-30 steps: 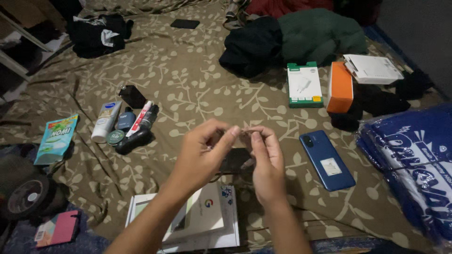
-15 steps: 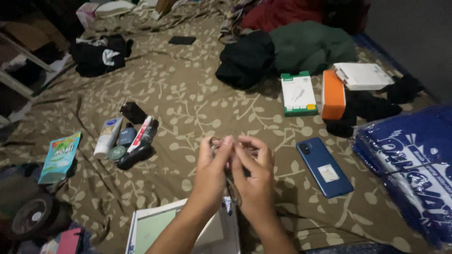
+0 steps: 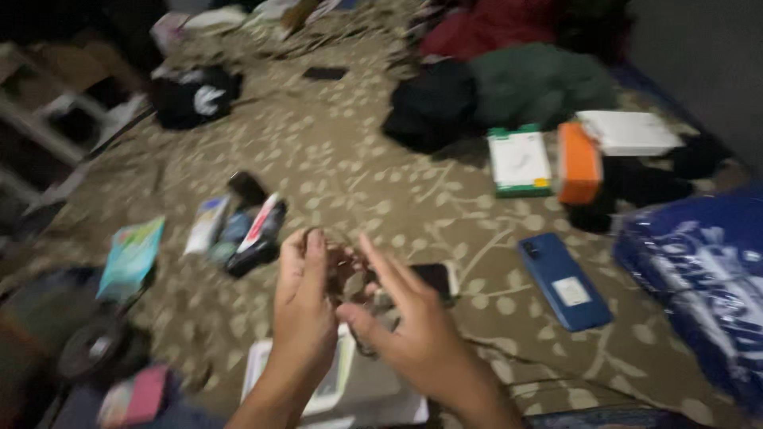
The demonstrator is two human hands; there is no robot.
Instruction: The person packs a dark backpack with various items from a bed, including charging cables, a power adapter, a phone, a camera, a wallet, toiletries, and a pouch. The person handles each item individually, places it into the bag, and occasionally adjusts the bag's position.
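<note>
Apparently both hands, left hand (image 3: 306, 306) and right hand (image 3: 405, 326), pinch something small, blurred.

Dim light over my brown leaf-patterned bedspread (image 3: 381, 183) spreading out beyond my hands, grey wall (image 3: 699, 56) far to my right, pale wooden frame (image 3: 48, 127) off to my far left

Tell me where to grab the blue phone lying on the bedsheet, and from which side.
Take the blue phone by its two long edges near the middle, coming straight down from above. It lies flat, back up, on the patterned sheet, angled away, with open cloth along both long sides for fingers.
</note>
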